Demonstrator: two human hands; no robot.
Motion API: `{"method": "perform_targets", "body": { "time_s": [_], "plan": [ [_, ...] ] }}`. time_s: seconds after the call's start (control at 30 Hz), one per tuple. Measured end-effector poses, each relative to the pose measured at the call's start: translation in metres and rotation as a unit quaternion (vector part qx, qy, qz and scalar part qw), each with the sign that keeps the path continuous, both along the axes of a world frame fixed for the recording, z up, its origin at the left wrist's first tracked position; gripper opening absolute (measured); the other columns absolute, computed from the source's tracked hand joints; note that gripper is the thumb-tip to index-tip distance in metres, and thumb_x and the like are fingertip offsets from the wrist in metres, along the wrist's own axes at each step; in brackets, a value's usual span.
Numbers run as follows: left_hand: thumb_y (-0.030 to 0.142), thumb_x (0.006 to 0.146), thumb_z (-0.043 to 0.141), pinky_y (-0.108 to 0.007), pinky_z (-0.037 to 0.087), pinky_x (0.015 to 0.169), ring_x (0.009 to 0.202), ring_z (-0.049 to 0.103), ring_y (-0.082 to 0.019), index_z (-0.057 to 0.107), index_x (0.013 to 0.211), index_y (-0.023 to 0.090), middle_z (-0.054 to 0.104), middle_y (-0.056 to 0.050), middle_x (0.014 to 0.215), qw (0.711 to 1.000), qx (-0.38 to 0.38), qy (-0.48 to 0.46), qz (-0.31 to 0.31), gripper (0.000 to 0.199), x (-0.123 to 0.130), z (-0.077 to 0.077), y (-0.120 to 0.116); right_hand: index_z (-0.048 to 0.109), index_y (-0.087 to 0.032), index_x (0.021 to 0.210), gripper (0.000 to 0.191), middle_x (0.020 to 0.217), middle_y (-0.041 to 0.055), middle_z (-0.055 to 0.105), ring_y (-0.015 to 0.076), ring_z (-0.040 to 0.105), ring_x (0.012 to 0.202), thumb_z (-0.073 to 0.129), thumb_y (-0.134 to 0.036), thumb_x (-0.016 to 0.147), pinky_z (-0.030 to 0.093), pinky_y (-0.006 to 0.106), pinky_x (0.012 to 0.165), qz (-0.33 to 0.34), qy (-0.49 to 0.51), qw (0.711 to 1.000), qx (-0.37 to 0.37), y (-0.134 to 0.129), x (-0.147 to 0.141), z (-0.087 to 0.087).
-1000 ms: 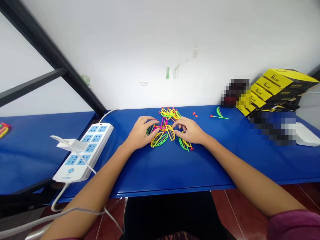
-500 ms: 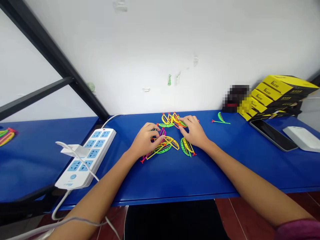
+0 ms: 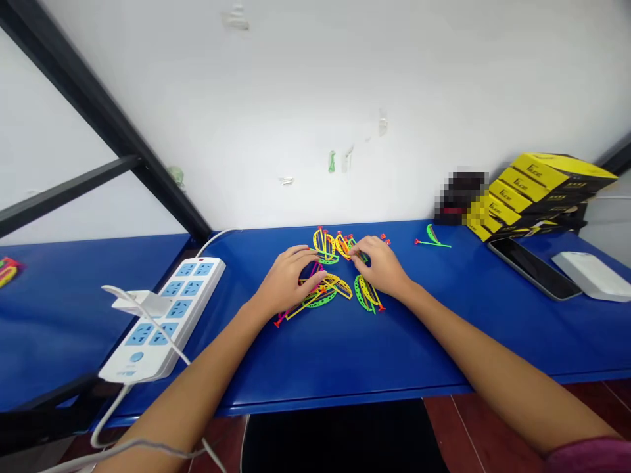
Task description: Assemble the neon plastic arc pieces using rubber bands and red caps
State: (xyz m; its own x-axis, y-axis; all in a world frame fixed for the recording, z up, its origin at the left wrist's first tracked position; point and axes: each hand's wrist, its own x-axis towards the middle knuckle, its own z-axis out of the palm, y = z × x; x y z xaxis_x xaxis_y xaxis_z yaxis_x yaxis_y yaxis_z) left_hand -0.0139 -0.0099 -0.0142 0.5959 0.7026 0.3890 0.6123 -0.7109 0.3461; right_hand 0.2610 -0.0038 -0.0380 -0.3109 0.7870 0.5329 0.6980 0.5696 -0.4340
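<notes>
**Leaning the left hand [image 3: 288, 281] and right hand [image 3: 382, 266] into a heap of neon plastic strips [image 3: 321, 299]**

From where I stand, the person's two hands sit apart at the middle of the blue metal table [image 3: 394, 355], fingertips pointing toward each other across the heap. The left hand lies over the near part of the heap, its fingers reaching across yellow, green and magenta strips. The right hand's fingers [image 3: 358, 248] rest among yellow and orange pieces toward the far side. Neither hand is lifted clear, but whether either is pinching a piece, I cannot tell from here.

The strips are curved and slender, many with small red tips. They lie in loose groups: one upright yellow cluster [image 3: 325, 246] just beyond the hands, and a yellow-and-green bunch [image 3: 367, 294] just below the right hand. A few tiny red bits [image 3: 385, 240] sit beyond the right fingers, and one green piece on a thin stick [image 3: 432, 240] lies apart to the right.

Farther right, yellow-and-black boxes [image 3: 542, 187] are stacked against the wall, with a smartphone [image 3: 532, 268] and a white plastic case [image 3: 589, 276] in front of them. A white power strip with blue sockets [image 3: 167, 309] lies on the table to the left of the left forearm. A few more colored strips [image 3: 7, 270] sit at the far left edge.
</notes>
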Motion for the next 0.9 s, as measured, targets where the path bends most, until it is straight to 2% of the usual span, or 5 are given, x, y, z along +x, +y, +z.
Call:
{"method": "perform_targets", "body": {
  "time_s": [0.2, 0.37, 0.6, 0.8, 0.9],
  "plan": [
    [0.047, 0.107, 0.058, -0.050, 0.054, 0.100, 0.107, 0.067, -0.029, 0.072, 0.107, 0.019, 0.076, -0.011, 0.106, 1.000, 0.009, -0.014, 0.006, 0.031, 0.001, 0.007, -0.002, 0.065, -0.020, 0.111, 0.017, 0.094, 0.0063, 0.074, 0.0229, 0.068, 0.085, 0.058, -0.016, 0.096, 0.053, 0.037, 0.082, -0.028, 0.091, 0.995, -0.040, 0.001, 0.001, 0.002],
    [0.042, 0.108, 0.056, -0.048, 0.053, 0.094, 0.100, 0.064, -0.028, 0.070, 0.104, 0.019, 0.074, -0.010, 0.103, 1.000, 0.017, -0.018, 0.008, 0.028, 0.001, 0.006, -0.003, 0.067, -0.018, 0.111, 0.024, 0.101, 0.0118, 0.073, 0.0287, 0.066, 0.093, 0.070, -0.034, 0.093, 0.053, 0.044, 0.088, -0.137, 0.028, 0.990, -0.021, 0.002, 0.008, -0.001],
    [0.039, 0.107, 0.057, -0.046, 0.053, 0.092, 0.098, 0.065, -0.027, 0.073, 0.101, 0.020, 0.075, -0.009, 0.100, 0.999, 0.020, -0.026, 0.007, 0.026, 0.000, 0.005, -0.001, 0.068, -0.016, 0.117, 0.036, 0.090, 0.0043, 0.073, 0.0194, 0.065, 0.072, 0.076, -0.037, 0.089, 0.050, 0.033, 0.069, -0.140, 0.035, 0.975, -0.167, 0.004, 0.009, -0.003],
    [0.040, 0.106, 0.060, -0.046, 0.055, 0.092, 0.099, 0.066, -0.027, 0.075, 0.103, 0.019, 0.075, -0.009, 0.100, 0.999, 0.020, -0.032, 0.003, 0.026, -0.001, 0.003, 0.000, 0.071, -0.018, 0.095, 0.016, 0.070, -0.0014, 0.067, 0.0164, 0.059, 0.061, 0.071, -0.034, 0.090, 0.040, 0.029, 0.059, -0.125, 0.075, 0.964, -0.222, 0.003, 0.010, 0.005],
    [0.041, 0.106, 0.061, -0.047, 0.055, 0.094, 0.102, 0.067, -0.028, 0.076, 0.104, 0.018, 0.076, -0.010, 0.102, 0.999, 0.023, -0.028, 0.001, 0.027, -0.001, 0.001, 0.000, 0.071, -0.019, 0.083, 0.018, 0.066, -0.0006, 0.066, 0.0166, 0.057, 0.061, 0.070, -0.036, 0.089, 0.038, 0.029, 0.057, -0.117, 0.081, 0.962, -0.233, 0.003, 0.011, 0.007]
  ]
}}
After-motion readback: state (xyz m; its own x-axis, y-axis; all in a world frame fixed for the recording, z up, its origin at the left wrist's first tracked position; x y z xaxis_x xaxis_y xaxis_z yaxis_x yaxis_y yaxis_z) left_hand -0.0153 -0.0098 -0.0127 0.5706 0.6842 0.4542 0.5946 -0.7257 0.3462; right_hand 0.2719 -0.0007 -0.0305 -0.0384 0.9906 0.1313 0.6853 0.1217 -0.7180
